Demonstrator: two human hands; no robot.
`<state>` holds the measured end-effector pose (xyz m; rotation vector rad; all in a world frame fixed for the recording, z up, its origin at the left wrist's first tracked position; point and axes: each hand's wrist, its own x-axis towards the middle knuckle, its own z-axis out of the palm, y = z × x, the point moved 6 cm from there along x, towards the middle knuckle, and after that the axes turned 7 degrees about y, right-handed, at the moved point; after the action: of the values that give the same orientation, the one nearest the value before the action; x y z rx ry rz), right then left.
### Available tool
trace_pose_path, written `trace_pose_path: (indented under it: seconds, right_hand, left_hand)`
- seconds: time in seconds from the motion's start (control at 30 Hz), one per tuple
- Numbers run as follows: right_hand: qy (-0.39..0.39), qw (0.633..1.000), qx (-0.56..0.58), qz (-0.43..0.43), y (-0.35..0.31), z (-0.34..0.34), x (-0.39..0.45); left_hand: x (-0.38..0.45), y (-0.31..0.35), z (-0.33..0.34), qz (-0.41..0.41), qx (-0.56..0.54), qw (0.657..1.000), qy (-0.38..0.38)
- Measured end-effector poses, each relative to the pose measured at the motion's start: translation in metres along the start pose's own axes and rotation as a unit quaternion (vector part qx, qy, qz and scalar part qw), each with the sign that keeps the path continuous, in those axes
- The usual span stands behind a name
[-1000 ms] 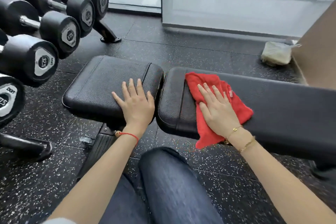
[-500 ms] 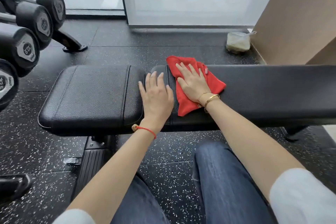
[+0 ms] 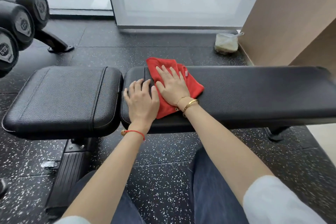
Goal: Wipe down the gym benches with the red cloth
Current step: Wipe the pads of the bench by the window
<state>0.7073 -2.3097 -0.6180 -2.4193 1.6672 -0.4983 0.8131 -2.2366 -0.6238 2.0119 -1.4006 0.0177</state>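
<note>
- Head view: a black padded bench (image 3: 254, 89) runs across the middle of the picture in two parts, a short seat pad (image 3: 61, 100) on the left and a long back pad on the right, with a narrow gap between them.
- The red cloth (image 3: 190, 85) lies crumpled on the left end of the long pad; its far corner reaches over the pad's back edge and its near corner comes close to the front edge.
- The right hand (image 3: 172, 87) lies flat on the cloth, palm down, fingers spread and pressing it to the pad rather than gripping it. Two gold bracelets (image 3: 189, 103) sit on that wrist.
- The left hand (image 3: 141, 100) rests palm down on the same pad, just left of the cloth, fingers slightly apart and holding nothing; its thumb touches the cloth's edge. A red string (image 3: 136, 132) circles its wrist.
- Dumbbells (image 3: 21, 23) sit on a rack at the far left.
- A pale plastic bag (image 3: 226, 42) lies on the speckled floor (image 3: 163, 178) behind the bench, beside a tan wall (image 3: 291, 14).
- Knees in blue jeans (image 3: 214, 196) show at the bottom.
</note>
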Motion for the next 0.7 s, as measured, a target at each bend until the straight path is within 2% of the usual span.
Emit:
trace_pose_path:
  seconds: [0.2,0.3,0.4,0.5,0.6,0.7]
  right_hand:
    - [0.039,0.999,-0.021,0.018,0.078,-0.025,-0.041]
    - [0.028,0.996,-0.041,0.073,0.118,-0.035,-0.022]
    - [0.001,0.992,-0.049,0.114,0.123,-0.036,0.009]
    - [-0.022,0.997,-0.043,0.067,0.099,-0.029,0.011]
    - [-0.02,0.999,-0.029,-0.011,0.076,-0.027,-0.018]
    - [-0.011,0.998,-0.022,-0.05,0.078,-0.033,-0.05]
  left_hand:
    - [-0.001,-0.001,0.002,0.014,0.007,1.0,0.002]
    - [-0.002,0.002,0.004,0.02,0.027,0.999,0.003]
    - [-0.002,0.004,0.004,0.024,0.039,0.999,0.006]
    - [-0.003,0.005,0.003,0.029,0.047,0.998,0.01]
    - [-0.004,0.007,0.004,0.037,0.066,0.997,0.01]
    - [-0.007,0.013,0.008,0.046,0.12,0.992,-0.005]
